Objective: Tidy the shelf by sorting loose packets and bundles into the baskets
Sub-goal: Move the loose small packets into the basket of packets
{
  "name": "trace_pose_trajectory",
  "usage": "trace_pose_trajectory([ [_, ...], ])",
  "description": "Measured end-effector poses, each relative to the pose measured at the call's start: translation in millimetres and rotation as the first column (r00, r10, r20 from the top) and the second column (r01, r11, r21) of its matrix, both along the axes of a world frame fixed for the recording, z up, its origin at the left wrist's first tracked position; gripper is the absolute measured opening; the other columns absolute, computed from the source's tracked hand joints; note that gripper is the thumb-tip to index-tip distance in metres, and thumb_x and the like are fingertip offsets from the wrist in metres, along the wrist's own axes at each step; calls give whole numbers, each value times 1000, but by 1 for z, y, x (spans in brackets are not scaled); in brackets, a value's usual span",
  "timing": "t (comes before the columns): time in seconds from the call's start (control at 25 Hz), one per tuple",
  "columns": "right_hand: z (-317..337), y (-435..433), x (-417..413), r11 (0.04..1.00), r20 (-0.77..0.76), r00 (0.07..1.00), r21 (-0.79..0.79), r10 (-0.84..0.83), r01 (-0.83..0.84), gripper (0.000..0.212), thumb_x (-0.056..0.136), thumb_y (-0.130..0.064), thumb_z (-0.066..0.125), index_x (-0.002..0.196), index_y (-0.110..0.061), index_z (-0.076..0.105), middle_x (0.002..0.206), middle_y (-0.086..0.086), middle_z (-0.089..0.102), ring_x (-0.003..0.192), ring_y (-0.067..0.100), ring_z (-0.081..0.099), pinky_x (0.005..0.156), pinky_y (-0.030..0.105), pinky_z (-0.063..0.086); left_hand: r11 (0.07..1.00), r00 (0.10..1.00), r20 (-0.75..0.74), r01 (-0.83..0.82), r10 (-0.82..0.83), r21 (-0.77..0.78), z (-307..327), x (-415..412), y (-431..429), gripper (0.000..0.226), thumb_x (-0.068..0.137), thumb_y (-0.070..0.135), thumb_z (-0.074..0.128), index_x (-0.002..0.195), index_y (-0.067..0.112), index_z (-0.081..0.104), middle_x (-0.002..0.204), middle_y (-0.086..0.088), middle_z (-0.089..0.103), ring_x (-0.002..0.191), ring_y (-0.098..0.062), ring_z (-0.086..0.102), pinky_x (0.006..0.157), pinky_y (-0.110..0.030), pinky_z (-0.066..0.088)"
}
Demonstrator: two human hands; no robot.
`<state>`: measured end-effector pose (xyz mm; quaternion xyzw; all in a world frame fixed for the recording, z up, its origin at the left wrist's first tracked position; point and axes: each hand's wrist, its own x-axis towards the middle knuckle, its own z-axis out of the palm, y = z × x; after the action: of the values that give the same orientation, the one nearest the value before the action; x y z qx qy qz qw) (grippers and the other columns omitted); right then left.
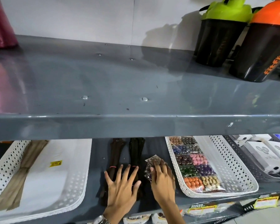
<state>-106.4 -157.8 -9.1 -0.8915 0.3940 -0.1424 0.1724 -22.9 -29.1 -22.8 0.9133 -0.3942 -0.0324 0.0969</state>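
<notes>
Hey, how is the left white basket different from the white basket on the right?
The left white basket holds a tan bundle lying on white sheet; the right white basket holds packets of colourful beads along its left side. The left one bears a yellow sticker; none shows on the right one. Both are perforated white plastic on the lower shelf.

"SUPER MARKET" on a price tag (pixel 200 208) at the lower shelf's front edge. Digits resembling "0046" on a yellow sticker (pixel 55 163) in the left white basket (pixel 5 165)

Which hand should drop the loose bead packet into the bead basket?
Right. The right hand already rests on the bead packet, beside the bead basket; the left hand covers dark bundles.
</notes>
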Motion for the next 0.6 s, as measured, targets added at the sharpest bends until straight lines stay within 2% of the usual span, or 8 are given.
trace_pose_trajectory([
  [0.12,2,4,-2,1000,15,1000,-3,-16,16,62,84,-51,8,130,-26,43,139,8,46,127,30,40,100,48,43,1000,999,-26,-21,21,7,8,0,5,59,90,60,12,118,36,58,131,-3,57,122,-25,48,85,-69,39],
  [0.2,3,3,-2,1000,0,1000,-3,-12,12,65,83,-53,5,131,-28,41,143,5,41,130,28,37,104,46,38,998,998,-17,-56,56,-17,12,3,-3,59,88,63,14,114,36,60,139,-7,48,127,-25,37,81,-69,41],
  [0.28,3,6,-3,999,1,999,-13,-51,51,62,83,-52,8,129,-29,43,142,5,43,129,28,39,103,45,38,996,996,-24,-91,91,-14,10,14,-15,62,88,63,12,118,35,58,143,-9,44,129,-28,31,79,-73,38],
  [0.36,-1,12,-3,996,-24,995,-21,-93,92,54,84,-47,18,125,-29,48,134,6,53,122,29,49,96,46,46,996,996,-9,-89,89,11,3,23,-25,64,89,61,8,121,34,56,140,-10,47,128,-32,34,79,-76,34],
  [0.48,-6,17,-2,992,-60,992,61,-108,112,49,82,-41,28,124,-28,51,124,8,62,110,30,60,83,46,53,995,995,-22,-94,94,-10,-5,26,-29,61,90,58,12,120,33,58,130,-11,57,123,-33,46,84,-73,31],
  [0.6,-8,15,2,996,-28,996,39,-81,82,54,85,-44,20,133,-29,40,137,9,50,121,31,49,93,47,47,985,987,-36,-156,154,-71,-4,35,-41,52,81,53,34,116,26,61,121,-11,62,121,-31,47,90,-71,31],
])
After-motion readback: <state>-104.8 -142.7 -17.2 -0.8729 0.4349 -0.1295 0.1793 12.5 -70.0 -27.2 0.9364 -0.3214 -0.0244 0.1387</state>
